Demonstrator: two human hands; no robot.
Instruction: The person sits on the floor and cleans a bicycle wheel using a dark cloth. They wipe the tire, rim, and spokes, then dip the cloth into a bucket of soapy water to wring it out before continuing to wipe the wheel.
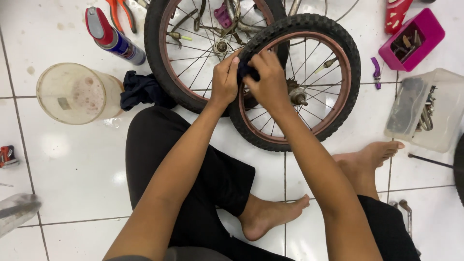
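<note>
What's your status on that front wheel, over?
Left hand and right hand both pressing a dark cloth on the small wheel, near its rim. Second wheel directly behind, overlapping. Spray can lying off left.

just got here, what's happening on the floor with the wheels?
A person sits barefoot on the white tiled floor, both hands on the nearer small bicycle wheel. The left hand grips the rim and tyre; the right hand presses a dark cloth against the rim. A second wheel lies behind it. Nearby: a spray can, a clear plastic tub, orange-handled pliers and a pink parts tray.
</note>
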